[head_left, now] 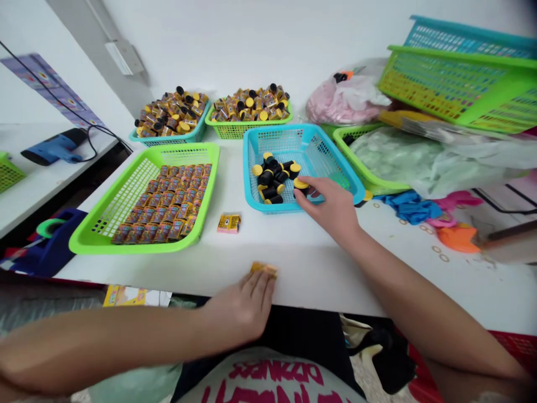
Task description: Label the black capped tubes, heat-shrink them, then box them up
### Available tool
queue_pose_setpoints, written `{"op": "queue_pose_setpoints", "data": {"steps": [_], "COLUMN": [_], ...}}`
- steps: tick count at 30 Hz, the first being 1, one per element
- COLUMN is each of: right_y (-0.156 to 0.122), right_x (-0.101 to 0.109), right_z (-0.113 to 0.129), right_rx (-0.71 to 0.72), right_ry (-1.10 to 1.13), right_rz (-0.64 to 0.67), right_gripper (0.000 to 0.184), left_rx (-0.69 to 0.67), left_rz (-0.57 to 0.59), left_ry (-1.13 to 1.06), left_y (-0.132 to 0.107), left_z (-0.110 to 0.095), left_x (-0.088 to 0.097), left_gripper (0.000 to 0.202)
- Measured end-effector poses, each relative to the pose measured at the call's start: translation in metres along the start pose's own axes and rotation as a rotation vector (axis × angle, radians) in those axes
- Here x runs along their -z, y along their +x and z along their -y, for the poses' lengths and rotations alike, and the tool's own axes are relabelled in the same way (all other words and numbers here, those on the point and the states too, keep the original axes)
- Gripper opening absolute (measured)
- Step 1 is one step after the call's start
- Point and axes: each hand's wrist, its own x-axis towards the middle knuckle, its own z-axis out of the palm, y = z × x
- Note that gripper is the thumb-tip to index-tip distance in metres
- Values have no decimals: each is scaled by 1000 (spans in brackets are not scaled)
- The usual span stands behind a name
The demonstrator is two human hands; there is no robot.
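Observation:
My right hand (331,210) reaches into the blue basket (327,148) and closes its fingers on a small black cylinder with a yellow cap (300,184). Several more black-and-yellow cylinders (272,176) lie in that basket's near left corner. My left hand (241,308) rests at the table's front edge, its fingertips pressing a small yellow-orange label (264,269) onto the white table (293,252). A small orange-yellow packet (229,223) lies on the table between the baskets.
A green tray (109,212) at left holds rows of wrapped cylinders. Two baskets (172,137) (247,129) at the back are heaped with finished ones. Stacked green and teal baskets (457,84) and plastic bags (419,162) crowd the right side. A blue tool (54,148) lies far left.

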Motion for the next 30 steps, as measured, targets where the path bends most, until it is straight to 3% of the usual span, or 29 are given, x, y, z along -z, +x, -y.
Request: {"op": "queue_pose_setpoints", "data": {"steps": [2,5,7,9,12,16,22,25,30], "right_y": [1,3,3,3,3,2,-4,-8,-8], "right_x": [1,2,2,3,6,17,24,22,24], "right_z": [0,-3,-3,-2,8,23,18,15,26], "right_rx": [11,47,36,-5,-72,-148,-267,-318,-398], "right_ry": [3,19,49,126,349,653,922,986,1116], "right_rz": [-11,-66,-125,-169,-131,-17,46,130,210], "right_gripper": [30,27,28,41,59,38,32,30,26], "left_rx": [88,312,390,487,662,691,828,763,647], "left_rz": [89,284,320,270,49,-243,-296,-277,-202], "left_ry": [-38,-285,-455,-593,-873,-1229,-1566,-1546,-1143], "left_y": [17,35,39,41,48,68,78,69,55], "left_z": [22,49,61,71,84,95,88,85,85], "left_x": [-11,-25,-27,-22,-4,15,-4,-14,-21], "left_gripper": [36,35,37,39,35,9,40,57,67]}}
